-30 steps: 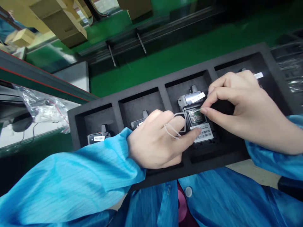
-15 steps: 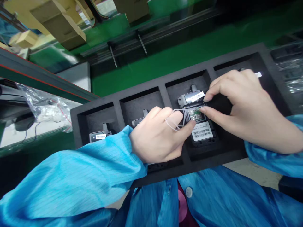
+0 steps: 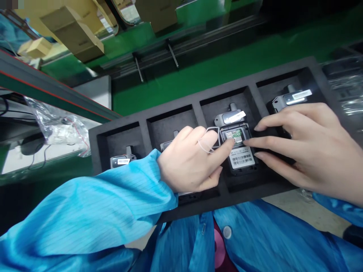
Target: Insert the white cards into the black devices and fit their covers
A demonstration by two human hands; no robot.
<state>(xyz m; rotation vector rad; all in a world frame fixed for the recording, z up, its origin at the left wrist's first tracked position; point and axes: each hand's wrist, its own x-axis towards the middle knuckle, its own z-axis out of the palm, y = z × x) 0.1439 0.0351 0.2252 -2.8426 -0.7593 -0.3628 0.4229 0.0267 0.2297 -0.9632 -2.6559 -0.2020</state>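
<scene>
An opened handheld device [image 3: 241, 158] lies in a compartment of a black foam tray [image 3: 195, 109], with a barcode label and a bay baring a green circuit board and metal card slots [image 3: 236, 136]. My left hand [image 3: 193, 158] is curled, its index finger pointing into that bay. A thin pale-grey loop [image 3: 217, 136], like a rubber seal, hangs about its fingers, against the bay's left edge. My right hand [image 3: 295, 143] has its fingers apart, one fingertip at the bay's right edge. Nothing shows between its fingers.
Similar devices sit in the other compartments, one at the far right [image 3: 292, 100] and one at the left [image 3: 123, 160]; another is mostly under my left hand. Clear plastic bags [image 3: 61, 128] lie at the left, cardboard boxes [image 3: 73, 36] beyond the green surface.
My right hand has gone from a near-pinch over the bay to spread fingers, shifting down and right and uncovering the far-right device. My left hand stays almost in place.
</scene>
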